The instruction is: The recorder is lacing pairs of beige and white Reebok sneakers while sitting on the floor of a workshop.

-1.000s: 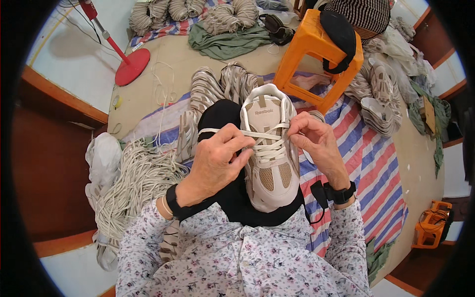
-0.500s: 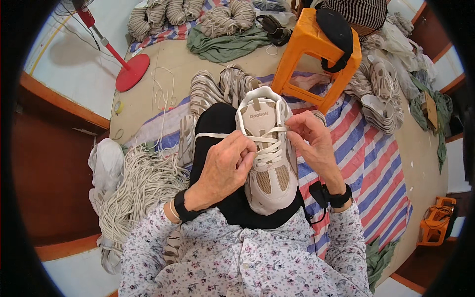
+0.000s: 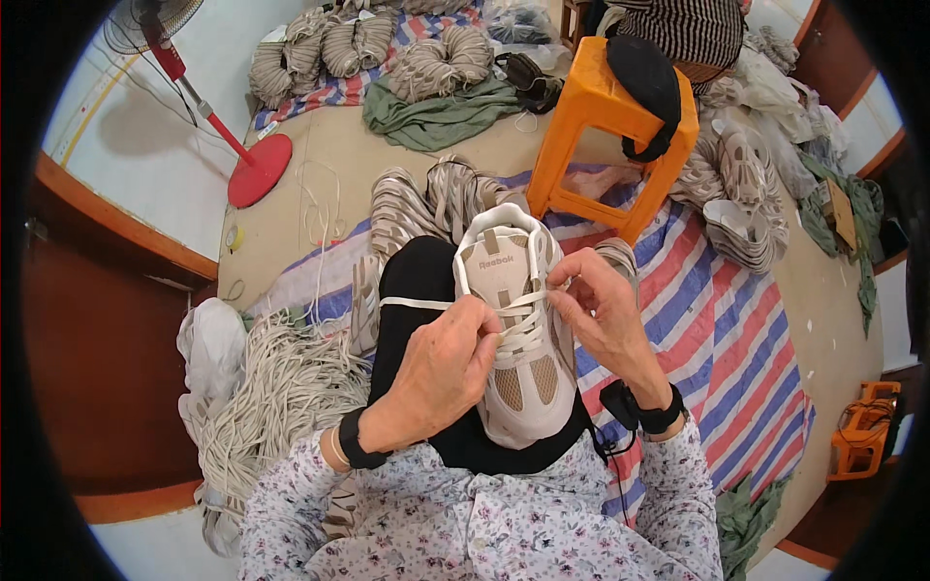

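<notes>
A cream and beige sneaker (image 3: 523,426) rests on my lap over black trousers (image 3: 412,271), its toe toward me. A flat off-white shoelace (image 3: 523,334) crosses its tongue in several rows. My left hand (image 3: 436,363) is closed in a pinch on the lace at the left eyelet edge, and a loose lace end runs leftward from it across the trouser leg. At the upper right eyelets, my right hand (image 3: 605,315) pinches the lace between thumb and forefinger. The fingers hide the exact grip points.
A heap of off-white laces (image 3: 281,387) lies at left beside a white plastic bag (image 3: 210,339). Stacked shoe uppers (image 3: 397,208) sit beyond my knees on a striped sheet (image 3: 722,329). An orange stool (image 3: 572,121) holding a black cap and a red-based fan (image 3: 260,171) stand farther off.
The whole scene sits slightly lower in the picture. My left fingertips have shifted slightly along the lacing; my right hand stays at the right eyelets.
</notes>
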Demonstrator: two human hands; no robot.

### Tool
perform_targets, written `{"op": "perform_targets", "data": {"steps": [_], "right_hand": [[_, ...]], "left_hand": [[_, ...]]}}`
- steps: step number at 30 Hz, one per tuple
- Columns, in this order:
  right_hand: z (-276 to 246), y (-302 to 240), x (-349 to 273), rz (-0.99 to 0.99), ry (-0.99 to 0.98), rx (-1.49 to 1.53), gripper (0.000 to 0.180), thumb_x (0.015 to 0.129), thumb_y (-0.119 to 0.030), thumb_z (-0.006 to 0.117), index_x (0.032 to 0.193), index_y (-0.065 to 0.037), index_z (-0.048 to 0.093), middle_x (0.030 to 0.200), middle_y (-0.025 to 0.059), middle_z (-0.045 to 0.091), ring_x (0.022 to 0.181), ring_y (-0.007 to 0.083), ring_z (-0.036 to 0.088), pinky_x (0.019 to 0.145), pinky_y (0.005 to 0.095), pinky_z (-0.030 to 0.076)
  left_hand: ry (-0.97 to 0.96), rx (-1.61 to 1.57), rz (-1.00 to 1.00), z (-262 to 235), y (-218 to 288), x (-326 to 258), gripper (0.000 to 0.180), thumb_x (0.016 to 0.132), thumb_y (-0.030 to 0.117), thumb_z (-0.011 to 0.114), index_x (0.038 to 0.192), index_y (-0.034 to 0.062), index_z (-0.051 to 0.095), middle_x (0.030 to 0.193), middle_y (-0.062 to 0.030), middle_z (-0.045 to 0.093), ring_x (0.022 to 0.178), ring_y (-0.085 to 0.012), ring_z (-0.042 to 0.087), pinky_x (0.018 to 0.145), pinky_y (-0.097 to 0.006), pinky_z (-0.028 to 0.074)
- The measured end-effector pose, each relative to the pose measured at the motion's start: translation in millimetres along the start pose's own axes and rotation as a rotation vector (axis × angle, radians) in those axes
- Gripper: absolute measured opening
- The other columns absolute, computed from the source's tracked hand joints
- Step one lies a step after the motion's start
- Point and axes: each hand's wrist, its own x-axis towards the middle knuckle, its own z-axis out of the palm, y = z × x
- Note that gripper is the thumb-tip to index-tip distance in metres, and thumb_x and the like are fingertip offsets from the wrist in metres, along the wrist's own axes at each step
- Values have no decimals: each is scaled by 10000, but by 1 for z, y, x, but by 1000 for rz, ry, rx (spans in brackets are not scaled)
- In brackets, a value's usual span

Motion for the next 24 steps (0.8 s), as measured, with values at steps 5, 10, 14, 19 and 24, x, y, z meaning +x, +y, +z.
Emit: {"op": "perform_targets", "data": {"steps": [5, 10, 14, 19, 24], "right_hand": [[-1, 5, -3, 43, -12, 95, 128, 862, 20, 664, 958, 0, 582, 899, 41, 525, 672, 117, 502, 596, 248, 406], [-2, 15, -3, -64, -23, 23, 135, 855, 34, 666, 961, -1, 589, 925, 33, 518, 692, 94, 501, 601, 231, 406], [0, 9, -4, 20, -5, 122, 117, 853, 42, 663, 936, 1, 592, 929, 35, 524, 702, 102, 513, 602, 238, 416], [-3, 0, -1, -35, -33, -28, 117, 844, 75, 650, 913, 7, 584, 877, 46, 526, 693, 125, 535, 610, 257, 435], [0, 3, -2, -63, -8, -36, 112, 842, 73, 656, 898, 11, 581, 849, 48, 522, 682, 133, 534, 609, 265, 436]], "left_hand": [[-23, -131, -26, 16, 19, 8, 115, 877, -28, 646, 958, -2, 568, 766, -19, 543, 592, -59, 499, 530, -229, 401], [-77, -179, -170, -10, 7, 9, 216, 830, -46, 683, 1018, 22, 604, 770, 3, 541, 591, -42, 497, 523, -215, 399], [47, 43, 59, -7, -4, 7, 320, 779, -72, 699, 1074, 41, 644, 771, -29, 531, 590, -93, 528, 519, -242, 413], [23, 228, 327, -11, -14, 9, 226, 794, -21, 741, 1007, 40, 695, 775, -67, 539, 577, -194, 550, 516, -315, 437], [-8, 250, 360, -14, -14, 18, 154, 812, 27, 748, 957, 29, 696, 748, -60, 542, 570, -194, 552, 515, -312, 436]]}}
